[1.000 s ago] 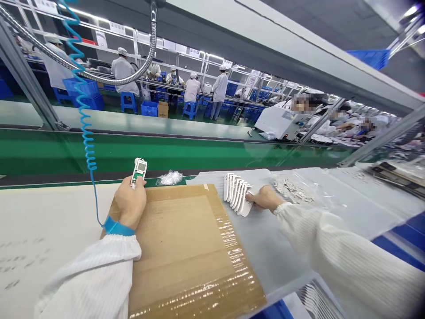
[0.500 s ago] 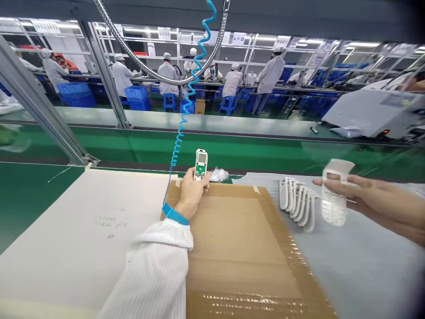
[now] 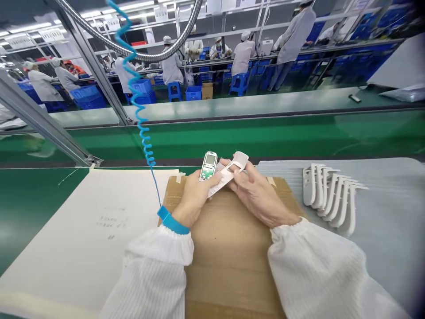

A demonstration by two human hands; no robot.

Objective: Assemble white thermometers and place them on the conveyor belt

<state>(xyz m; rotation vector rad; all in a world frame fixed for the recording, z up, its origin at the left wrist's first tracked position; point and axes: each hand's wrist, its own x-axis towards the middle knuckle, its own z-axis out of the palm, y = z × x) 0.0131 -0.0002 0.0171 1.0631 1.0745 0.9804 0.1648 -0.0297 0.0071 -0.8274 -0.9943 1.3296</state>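
Handset half with its circuit board (image 3: 208,166) stands tilted in the left hand (image 3: 191,194), gripped near its lower end; the right hand (image 3: 258,195) pinches a white windowed cover (image 3: 219,182) close beside it. The step looks like pairing the two — the next move calls for matched edges. Beneath both hands, taped cardboard (image 3: 232,261) covers the tabletop (image 3: 29,204); rightward stand more covers (image 3: 328,197); beyond, white-coated workers (image 3: 241,57).

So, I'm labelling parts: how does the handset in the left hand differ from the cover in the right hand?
The handset shows a screen and green circuit board; the cover shows only white. The handset leans slightly in view; the cover slants much further. Both are elongated, with white edges.
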